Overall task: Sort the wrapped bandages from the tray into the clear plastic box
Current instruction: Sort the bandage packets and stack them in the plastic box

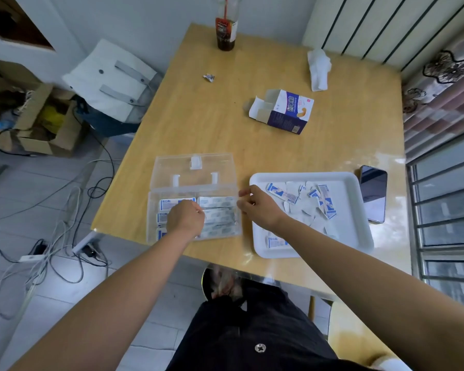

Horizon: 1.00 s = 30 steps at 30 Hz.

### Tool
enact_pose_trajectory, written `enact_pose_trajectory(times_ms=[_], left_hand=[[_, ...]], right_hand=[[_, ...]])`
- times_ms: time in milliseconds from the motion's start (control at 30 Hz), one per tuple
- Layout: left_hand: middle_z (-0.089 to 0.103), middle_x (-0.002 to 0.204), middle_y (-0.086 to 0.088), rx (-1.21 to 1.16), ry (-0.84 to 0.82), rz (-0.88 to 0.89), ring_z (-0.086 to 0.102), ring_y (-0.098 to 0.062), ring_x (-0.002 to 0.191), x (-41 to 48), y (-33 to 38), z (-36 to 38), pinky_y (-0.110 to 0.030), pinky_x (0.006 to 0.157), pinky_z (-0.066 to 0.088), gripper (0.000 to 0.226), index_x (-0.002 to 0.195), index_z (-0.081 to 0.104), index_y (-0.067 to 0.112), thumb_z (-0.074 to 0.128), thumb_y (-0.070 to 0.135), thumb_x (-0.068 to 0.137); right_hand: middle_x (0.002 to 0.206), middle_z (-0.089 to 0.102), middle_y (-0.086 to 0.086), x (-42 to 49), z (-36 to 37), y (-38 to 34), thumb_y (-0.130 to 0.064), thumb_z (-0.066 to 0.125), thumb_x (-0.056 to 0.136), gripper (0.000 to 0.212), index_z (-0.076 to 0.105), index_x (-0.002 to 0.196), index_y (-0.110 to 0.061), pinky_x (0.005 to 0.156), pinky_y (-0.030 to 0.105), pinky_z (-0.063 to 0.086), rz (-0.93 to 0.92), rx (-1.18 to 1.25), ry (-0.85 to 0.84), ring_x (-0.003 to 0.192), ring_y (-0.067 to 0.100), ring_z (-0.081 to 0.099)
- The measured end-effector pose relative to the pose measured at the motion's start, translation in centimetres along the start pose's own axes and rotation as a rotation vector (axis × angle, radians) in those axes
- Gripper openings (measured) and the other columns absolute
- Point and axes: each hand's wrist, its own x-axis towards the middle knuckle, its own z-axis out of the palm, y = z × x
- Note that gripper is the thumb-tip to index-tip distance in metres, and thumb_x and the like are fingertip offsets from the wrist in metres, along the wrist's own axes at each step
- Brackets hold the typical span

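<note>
Where everything rests: smooth, glossy pale-wood tabletop (198,124).
Tray (359,210): white rectangular plastic with rounded corners; flat paper wrapped bandages (281,194) lie scattered inside.
Clear plastic box (193,170): hinged lid laid open, just left of the tray; more bandages lie in rows inside.
Left hand (185,218): over the box, fingers curled down and hidden; grip unclear.
Right hand (257,207): at the box's right rim, fingers bent; hold unclear.

A narrow strip of bare worktop (245,162) separates the open plastic box (193,180) from the tray (348,226). The middle of the frame lies open below a carton (281,111), and a phone (373,194) sits just right of the tray.
</note>
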Motion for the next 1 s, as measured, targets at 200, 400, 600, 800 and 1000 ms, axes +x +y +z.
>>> enact_pose_trajectory(times_ms=[200, 400, 600, 800, 1000], left_hand=[[0.071, 0.083, -0.011, 0.08, 0.015, 0.019, 0.06, -0.027, 0.072, 0.4, 0.2, 0.9, -0.028, 0.062, 0.045, 0.021, 0.074, 0.066, 0.02, 0.052, 0.012, 0.088], [0.07, 0.089, -0.008, 0.107, 0.056, 0.075, 0.063, -0.026, 0.083, 0.6, 0.3, 1.4, -0.029, 0.067, 0.046, 0.017, 0.084, 0.072, 0.018, 0.056, 0.013, 0.089], [0.054, 0.124, -0.006, 0.133, 0.144, 0.105, 0.064, -0.026, 0.092, 0.1, 0.2, 1.5, -0.03, 0.068, 0.045, 0.014, 0.101, 0.069, 0.018, 0.061, 0.022, 0.091], [0.062, 0.109, -0.003, 0.077, 0.211, 0.155, 0.063, -0.022, 0.083, -0.9, 0.4, 0.9, -0.032, 0.066, 0.049, 0.015, 0.104, 0.065, 0.02, 0.057, 0.025, 0.093], [0.064, 0.076, 0.004, -0.127, 0.193, 0.292, 0.06, -0.016, 0.071, -2.4, 4.5, 1.6, -0.031, 0.065, 0.047, 0.016, 0.086, 0.064, 0.017, 0.052, 0.024, 0.094]], right_hand=[[0.089, 0.062, 0.009, 0.4, 0.5, 0.3, -0.024, 0.054, 0.093, 0.024, 0.047, 0.114, -0.016, 0.073, 0.029, 0.044, 0.027, 0.026, -0.017, 0.084, 0.021, 0.059], [0.098, 0.068, 0.015, 0.4, 0.4, 0.1, -0.026, 0.055, 0.093, 0.023, 0.049, 0.113, -0.016, 0.083, 0.04, 0.05, 0.03, 0.023, -0.016, 0.095, 0.028, 0.065], [0.098, 0.067, 0.016, 0.1, 0.4, 0.1, -0.025, 0.054, 0.093, 0.025, 0.049, 0.115, -0.015, 0.079, 0.036, 0.048, 0.035, 0.032, -0.017, 0.083, 0.021, 0.06], [0.093, 0.066, 0.011, 0.1, 0.2, 0.2, -0.028, 0.054, 0.094, 0.02, 0.05, 0.111, -0.017, 0.07, 0.03, 0.044, 0.019, 0.061, -0.049, 0.073, 0.014, 0.056], [0.079, 0.064, 0.002, -0.2, -3.3, 1.6, -0.025, 0.049, 0.098, 0.019, 0.06, 0.104, -0.011, 0.059, 0.021, 0.042, 0.043, 0.036, -0.017, 0.056, 0.009, 0.049]])
